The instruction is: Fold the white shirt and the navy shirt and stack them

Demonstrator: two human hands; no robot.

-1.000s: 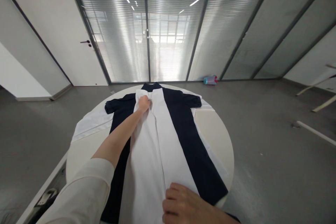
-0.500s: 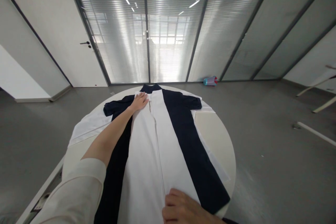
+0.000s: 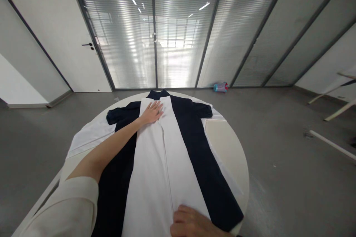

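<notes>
Across the round white table [image 3: 230,148], the navy-and-white dress [image 3: 167,155] is pressed flat by the open left hand [image 3: 151,112] and right hand [image 3: 191,222], nothing gripped; smoothing seems in hand, and careful outward strokes are likely called for next.

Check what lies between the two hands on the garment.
In the head view, only the garment's white centre panel and its seam stretch from the left hand to the right hand.

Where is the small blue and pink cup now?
In the head view, the small blue and pink cup lies on the grey floor by the glass wall, beyond the round white table.

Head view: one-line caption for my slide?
Left hand flat near the collar of a navy-and-white garment on a round table, right hand at its hem.
</notes>
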